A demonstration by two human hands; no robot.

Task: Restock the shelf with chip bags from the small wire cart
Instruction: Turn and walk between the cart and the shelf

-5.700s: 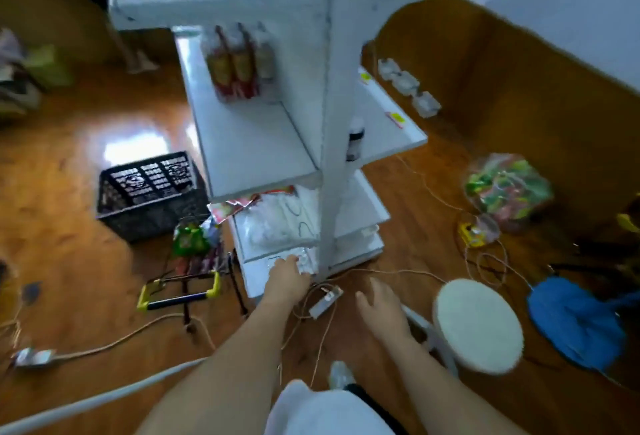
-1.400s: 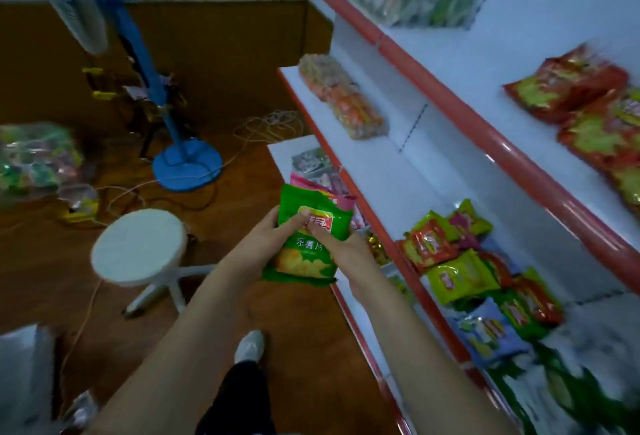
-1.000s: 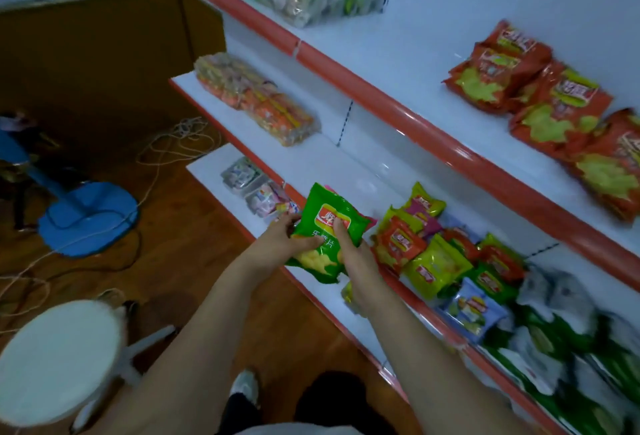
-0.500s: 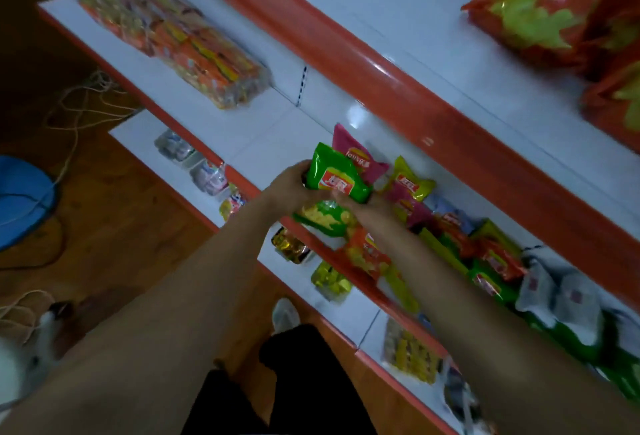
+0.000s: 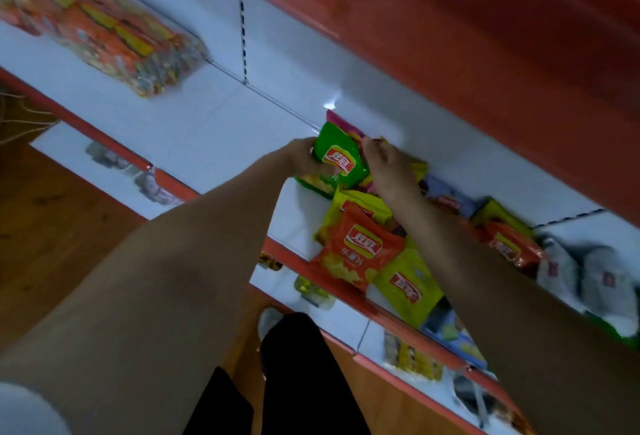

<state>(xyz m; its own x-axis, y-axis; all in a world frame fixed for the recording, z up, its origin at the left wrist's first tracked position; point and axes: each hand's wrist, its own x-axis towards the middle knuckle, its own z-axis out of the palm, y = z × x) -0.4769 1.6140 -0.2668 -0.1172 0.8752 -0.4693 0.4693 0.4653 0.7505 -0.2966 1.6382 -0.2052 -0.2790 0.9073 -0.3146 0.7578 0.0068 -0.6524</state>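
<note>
Both hands on the green chip bag [image 5: 341,161] here. My left hand [image 5: 302,159] grips its left edge, fingers curled round it, and my right hand [image 5: 388,168] pinches the right side near the top. The bag sits upright on the white shelf [image 5: 214,129], against the back. Just below my right wrist there's an orange bag [image 5: 356,249] and yellow-green ones [image 5: 407,287].

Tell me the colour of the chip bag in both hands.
Green with a red logo, the chip bag shows best in the head view.
</note>
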